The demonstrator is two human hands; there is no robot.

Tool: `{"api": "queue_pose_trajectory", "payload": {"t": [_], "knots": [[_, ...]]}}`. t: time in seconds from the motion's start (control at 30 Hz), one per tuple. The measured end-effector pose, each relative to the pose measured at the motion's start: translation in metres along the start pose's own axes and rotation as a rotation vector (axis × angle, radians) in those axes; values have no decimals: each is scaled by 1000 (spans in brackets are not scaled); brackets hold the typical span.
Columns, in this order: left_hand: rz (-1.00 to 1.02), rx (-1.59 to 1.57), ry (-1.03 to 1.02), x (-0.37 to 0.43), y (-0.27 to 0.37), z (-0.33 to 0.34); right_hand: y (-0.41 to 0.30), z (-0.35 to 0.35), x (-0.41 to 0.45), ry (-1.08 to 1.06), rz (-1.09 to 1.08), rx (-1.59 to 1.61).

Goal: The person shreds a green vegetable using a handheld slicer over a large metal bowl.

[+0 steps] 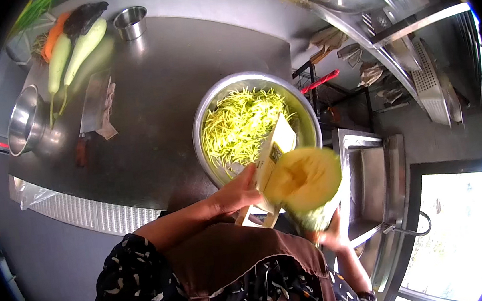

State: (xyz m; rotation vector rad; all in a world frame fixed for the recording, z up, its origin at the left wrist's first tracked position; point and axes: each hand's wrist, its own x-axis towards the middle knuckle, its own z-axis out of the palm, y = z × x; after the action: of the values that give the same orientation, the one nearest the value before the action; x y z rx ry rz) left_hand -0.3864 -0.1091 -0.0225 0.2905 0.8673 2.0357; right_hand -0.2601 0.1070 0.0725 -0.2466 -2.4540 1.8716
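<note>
My left hand [239, 190] grips a white handheld grater [265, 177], which slants over the near right rim of a large metal bowl [197, 139]. Pale green vegetable shreds [243, 122] are heaped inside that bowl. My right hand [333, 233] holds a large squash [312, 178] from below, its green rind turned down. The squash's cut face is pale yellow with a darker hollow at its centre. It lies against or very close to the grater; actual contact I cannot tell. Slight blur covers the squash and my right hand.
A cleaver [94, 105] lies beside a crumpled cloth [109, 114] on the metal worktop [155, 102]. Farther left are light green long gourds [86, 48], carrots [52, 38], a metal basin [23, 120] and a small metal pot [131, 24]. At right stands a sink [366, 182].
</note>
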Motion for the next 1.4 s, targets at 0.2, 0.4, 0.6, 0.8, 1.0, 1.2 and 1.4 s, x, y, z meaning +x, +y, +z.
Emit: {"api": "queue_pose_trajectory", "payload": {"t": [0.2, 0.4, 0.6, 0.8, 1.0, 1.2, 1.4], "knots": [[41, 136, -50, -11, 3, 14, 15, -5, 75, 177, 207, -166], [-57, 285, 99, -7, 17, 3, -2, 6, -4, -65, 148, 127], [113, 206, 1, -15, 10, 21, 23, -1, 76, 112, 207, 25], [111, 570, 254, -13, 7, 20, 3, 11, -11, -31, 247, 162], [179, 384, 39, -13, -6, 36, 25, 13, 92, 236, 290, -15], [53, 674, 268, -13, 10, 39, 12, 11, 1, 54, 452, 73], [44, 718, 159, -11, 0, 46, 20, 11, 82, 226, 443, 14]]}}
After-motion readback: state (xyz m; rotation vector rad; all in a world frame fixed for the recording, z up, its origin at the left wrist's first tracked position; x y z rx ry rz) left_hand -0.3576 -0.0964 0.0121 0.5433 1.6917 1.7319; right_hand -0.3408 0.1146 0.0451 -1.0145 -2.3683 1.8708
